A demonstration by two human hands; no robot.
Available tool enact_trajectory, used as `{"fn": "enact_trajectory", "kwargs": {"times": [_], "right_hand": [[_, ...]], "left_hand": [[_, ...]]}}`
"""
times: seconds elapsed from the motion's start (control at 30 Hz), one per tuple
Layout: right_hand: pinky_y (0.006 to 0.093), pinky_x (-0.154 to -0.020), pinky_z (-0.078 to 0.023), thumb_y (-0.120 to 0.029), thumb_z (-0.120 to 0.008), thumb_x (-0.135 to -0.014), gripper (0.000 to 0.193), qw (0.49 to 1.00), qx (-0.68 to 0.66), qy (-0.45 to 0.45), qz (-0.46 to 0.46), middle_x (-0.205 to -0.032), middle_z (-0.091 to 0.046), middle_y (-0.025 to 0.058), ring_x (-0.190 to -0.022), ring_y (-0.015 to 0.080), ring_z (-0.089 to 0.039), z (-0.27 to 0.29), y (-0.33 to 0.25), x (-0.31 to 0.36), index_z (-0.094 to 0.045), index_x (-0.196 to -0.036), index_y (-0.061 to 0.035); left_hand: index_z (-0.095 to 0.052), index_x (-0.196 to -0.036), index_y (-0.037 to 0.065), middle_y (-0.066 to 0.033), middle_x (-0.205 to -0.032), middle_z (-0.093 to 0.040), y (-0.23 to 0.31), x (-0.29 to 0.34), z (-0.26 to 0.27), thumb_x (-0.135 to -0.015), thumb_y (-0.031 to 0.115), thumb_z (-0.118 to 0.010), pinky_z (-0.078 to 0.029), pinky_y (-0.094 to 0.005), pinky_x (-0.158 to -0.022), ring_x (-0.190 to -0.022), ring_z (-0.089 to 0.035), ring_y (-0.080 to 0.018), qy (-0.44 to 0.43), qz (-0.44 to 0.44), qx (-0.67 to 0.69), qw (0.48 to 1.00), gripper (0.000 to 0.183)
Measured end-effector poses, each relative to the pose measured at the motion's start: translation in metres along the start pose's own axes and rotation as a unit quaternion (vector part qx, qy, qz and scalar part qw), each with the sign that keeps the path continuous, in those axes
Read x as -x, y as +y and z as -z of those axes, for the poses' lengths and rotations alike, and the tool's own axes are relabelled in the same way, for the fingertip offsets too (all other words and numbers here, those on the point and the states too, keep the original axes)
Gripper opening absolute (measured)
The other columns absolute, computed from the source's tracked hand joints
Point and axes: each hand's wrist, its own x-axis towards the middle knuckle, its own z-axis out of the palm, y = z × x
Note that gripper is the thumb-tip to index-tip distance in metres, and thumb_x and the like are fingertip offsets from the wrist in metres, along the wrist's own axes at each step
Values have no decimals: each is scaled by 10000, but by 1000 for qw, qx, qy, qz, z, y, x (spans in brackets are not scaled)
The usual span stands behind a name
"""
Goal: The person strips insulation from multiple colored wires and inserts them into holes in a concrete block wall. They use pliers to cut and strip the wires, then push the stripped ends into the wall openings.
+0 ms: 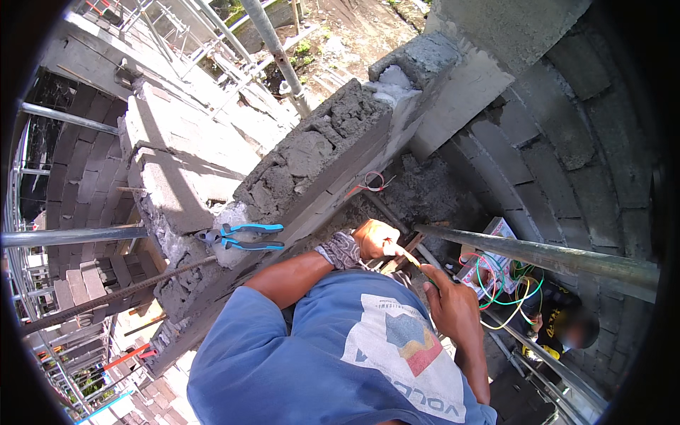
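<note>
Close in front of my body, my left hand (376, 239) is closed in a fist, a patterned grey cloth around its wrist. My right hand (450, 302) is closed too, thumb and fingers pinched together. A thin yellowish strip (409, 256) runs between the two hands; its exact kind is too small to make out. Pliers (249, 236) with blue and black handles lie on top of the rough block wall (304, 152), left of my left hand. Loops of red, green and pale wire (506, 287) hang to the right of my right hand.
A metal scaffold pipe (545, 253) crosses on the right. Beneath it sit a printed box (500, 228) and another person (552, 319) lower down. Rebar (120, 294) sticks out from the wall's left end. Wire ends (373, 181) poke up beside the wall; more scaffolding stands left.
</note>
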Motion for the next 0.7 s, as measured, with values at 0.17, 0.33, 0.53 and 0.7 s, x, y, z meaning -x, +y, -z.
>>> {"fn": "enact_trajectory", "kwargs": {"times": [0.17,0.33,0.53,0.7], "right_hand": [[535,-664,-550,-235,-589,-996,355,998,59,-9,34,-787,-723,215,-740,396,-721,-47,16,-23,-612,-1338,-145],[484,-561,-569,-238,-618,-949,354,993,81,13,82,-690,-695,199,-604,376,-702,-139,56,-98,-648,-1235,-32],[529,-746,-588,-229,-571,-929,298,1000,17,-20,17,-871,-731,271,-819,435,-737,-199,88,-199,-671,-1073,11],[526,-897,-548,-288,-550,-979,324,991,-22,-107,-79,-1045,-737,236,-1019,415,-710,-216,104,-250,-692,-1185,-83]], "left_hand": [[-656,-966,53,-120,-974,-699,3,4,-1,-749,309,-753,-522,-418,-822,-910,-676,-321,43,-63,-49,996,349],[-669,-1088,52,-128,-1081,-687,6,7,-8,-758,257,-769,-500,-437,-927,-1018,-650,-337,103,-53,-65,991,401],[-669,-1048,22,-135,-987,-688,-7,58,-6,-885,226,-740,-516,-432,-843,-901,-651,-340,97,-5,-102,990,271],[-665,-1124,9,-97,-998,-709,-53,108,-13,-987,129,-582,-525,-339,-757,-858,-677,-192,118,300,98,941,201]]}}
